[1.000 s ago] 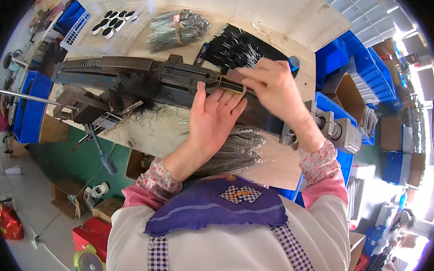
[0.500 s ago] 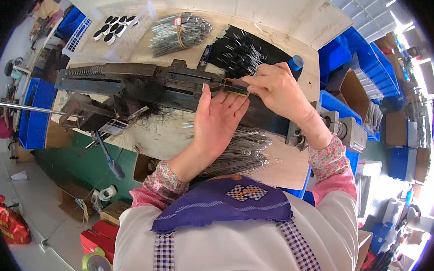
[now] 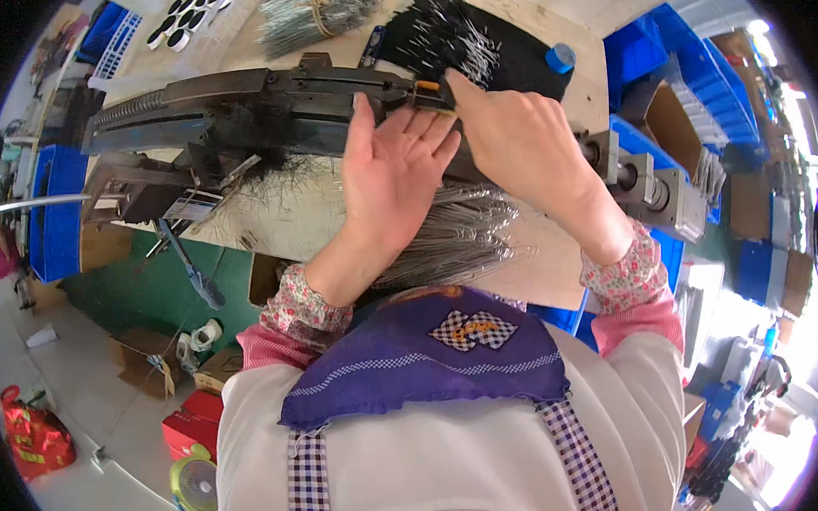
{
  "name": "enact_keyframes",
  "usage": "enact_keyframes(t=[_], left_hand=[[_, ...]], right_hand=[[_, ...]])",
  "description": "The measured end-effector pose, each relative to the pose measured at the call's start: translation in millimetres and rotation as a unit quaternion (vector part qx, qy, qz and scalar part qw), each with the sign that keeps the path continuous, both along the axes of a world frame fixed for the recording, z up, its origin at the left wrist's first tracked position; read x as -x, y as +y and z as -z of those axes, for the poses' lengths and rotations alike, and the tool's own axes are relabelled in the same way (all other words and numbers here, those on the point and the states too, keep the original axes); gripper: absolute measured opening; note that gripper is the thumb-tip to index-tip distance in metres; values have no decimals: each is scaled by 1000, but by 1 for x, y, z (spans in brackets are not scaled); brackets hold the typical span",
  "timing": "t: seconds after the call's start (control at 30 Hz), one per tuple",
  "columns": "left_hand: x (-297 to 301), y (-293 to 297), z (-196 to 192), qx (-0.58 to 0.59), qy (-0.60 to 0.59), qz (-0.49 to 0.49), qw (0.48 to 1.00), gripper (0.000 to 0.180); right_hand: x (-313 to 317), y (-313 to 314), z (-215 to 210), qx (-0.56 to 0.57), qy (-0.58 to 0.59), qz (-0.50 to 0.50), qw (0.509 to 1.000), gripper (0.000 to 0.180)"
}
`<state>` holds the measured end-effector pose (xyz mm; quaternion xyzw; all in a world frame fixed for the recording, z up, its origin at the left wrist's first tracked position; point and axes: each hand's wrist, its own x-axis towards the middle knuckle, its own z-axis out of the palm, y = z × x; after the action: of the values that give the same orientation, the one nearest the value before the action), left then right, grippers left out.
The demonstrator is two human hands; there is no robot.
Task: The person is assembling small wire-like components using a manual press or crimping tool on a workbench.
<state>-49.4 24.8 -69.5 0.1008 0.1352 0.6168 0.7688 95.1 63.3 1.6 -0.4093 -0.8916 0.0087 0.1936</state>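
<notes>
Turns the right hand (image 3: 523, 134) over at the right end of the dark metal machine (image 3: 299, 106), now showing a broad back in place of the fingertip pinch of half a second ago. Bends the right fingers down and inward, mostly hidden by the hand; cannot tell how tightly closed, or on what.

Leaves a small orange-brown strip (image 3: 428, 85) in view, lying along the machine's right end, just beside the right hand.

Keeps the left hand (image 3: 391, 168) palm up at the near side of that end, as before, fingers loosely spread with tips at or just under the machine's edge, thumb raised apart, nothing visible in the palm.

Suggests, by judgement, a change of grip or a twist at the machine's end rather than a move elsewhere; reads as work under way.

Shows the bench (image 3: 553, 271) higher in view, probably from a tilt of the head.

Leaves untouched by the fingers a sheaf of thin metal wires (image 3: 468, 226) on the machine's near side. Shows beyond the machine a tied wire bundle (image 3: 313, 20) and, farther toward its right end, a black mat (image 3: 536, 66) strewn with thin bright pieces (image 3: 458, 45).
</notes>
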Motion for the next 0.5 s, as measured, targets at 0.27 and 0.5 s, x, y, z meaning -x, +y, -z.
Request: enact_keyframes(t=[0.27, 0.5], left_hand=[[4, 4, -22, 50, 35, 16, 998, 59], [-25, -13, 10, 57, 74, -1, 996, 30]], right_hand=[[2, 0, 21, -66, -141, -2, 988, 35], [-77, -89, 54, 245, -46, -39, 968, 15]])
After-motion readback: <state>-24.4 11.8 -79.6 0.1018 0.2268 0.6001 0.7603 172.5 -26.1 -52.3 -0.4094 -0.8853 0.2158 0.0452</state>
